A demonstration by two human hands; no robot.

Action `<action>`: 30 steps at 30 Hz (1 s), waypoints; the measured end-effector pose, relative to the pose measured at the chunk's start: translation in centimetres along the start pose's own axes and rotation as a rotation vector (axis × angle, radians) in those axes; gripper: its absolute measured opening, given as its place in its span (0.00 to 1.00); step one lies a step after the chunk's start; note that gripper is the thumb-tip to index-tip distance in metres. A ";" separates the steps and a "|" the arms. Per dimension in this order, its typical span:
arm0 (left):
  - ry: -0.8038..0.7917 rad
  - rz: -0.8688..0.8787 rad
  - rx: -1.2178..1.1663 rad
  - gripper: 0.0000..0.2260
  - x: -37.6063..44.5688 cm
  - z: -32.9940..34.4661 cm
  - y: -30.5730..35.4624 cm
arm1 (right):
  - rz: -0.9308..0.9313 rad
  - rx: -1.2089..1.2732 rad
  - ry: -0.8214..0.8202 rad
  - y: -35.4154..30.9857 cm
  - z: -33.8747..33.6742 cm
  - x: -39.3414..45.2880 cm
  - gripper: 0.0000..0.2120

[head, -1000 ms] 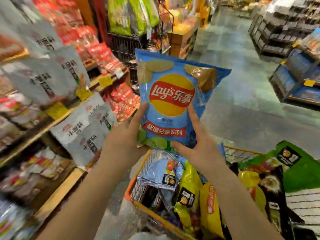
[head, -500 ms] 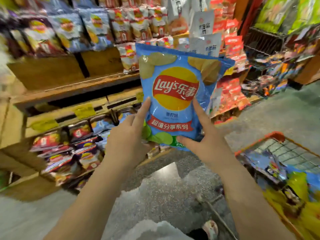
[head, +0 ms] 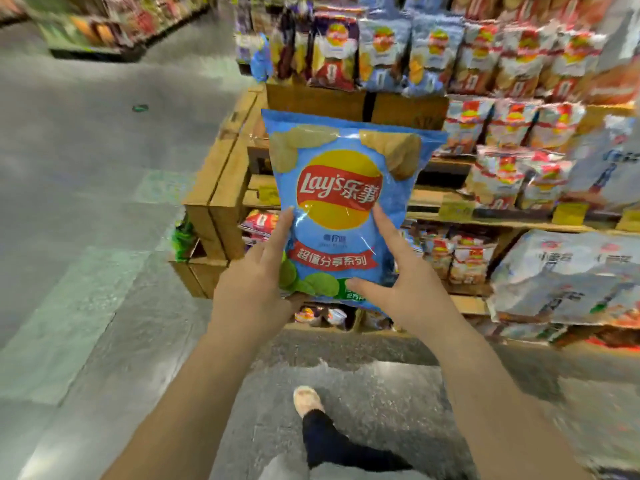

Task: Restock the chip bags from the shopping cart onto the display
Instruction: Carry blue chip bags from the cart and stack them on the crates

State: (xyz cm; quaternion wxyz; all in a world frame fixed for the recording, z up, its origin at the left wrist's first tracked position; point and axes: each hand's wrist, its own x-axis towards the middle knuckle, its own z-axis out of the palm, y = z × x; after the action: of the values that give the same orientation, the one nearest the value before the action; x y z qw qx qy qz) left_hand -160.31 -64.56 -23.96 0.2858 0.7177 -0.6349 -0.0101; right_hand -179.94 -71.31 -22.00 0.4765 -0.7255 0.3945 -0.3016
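Facing the wooden display [head: 460,216] w/ my left hand [head: 252,289] & right hand [head: 405,285] pinching the blue chip bag [head: 343,202] at its bottom corners, I'm aiming for a gap, keeping it upright, logo out.

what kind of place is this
Most likely a supermarket snack aisle. Tiered wooden display shelves are packed with rows of chip bags, yellow price tags line the shelf edges, and both hands hold a blue Lay's bag in front of them.
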 end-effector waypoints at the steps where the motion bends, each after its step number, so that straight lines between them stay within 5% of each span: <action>1: 0.005 -0.042 0.003 0.55 0.5 -0.1 -1.1 | -0.010 0.005 -0.023 -0.1 0.8 1.4 0.42; 17: 0.173 -0.274 0.167 0.50 16.2 -5.3 -16.7 | -0.177 0.138 -0.330 -3.5 10.6 29.0 0.43; 30: 0.249 -0.635 0.243 0.53 16.9 -10.2 -31.4 | -0.235 0.080 -0.707 -7.4 26.7 42.4 0.43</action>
State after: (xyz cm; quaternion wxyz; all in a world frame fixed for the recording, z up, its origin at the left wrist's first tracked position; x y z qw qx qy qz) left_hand -124.81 -75.03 -22.85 0.2561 0.9036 -0.3372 0.0648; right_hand -134.66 -93.94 -22.26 0.5733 -0.8060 0.1077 -0.1004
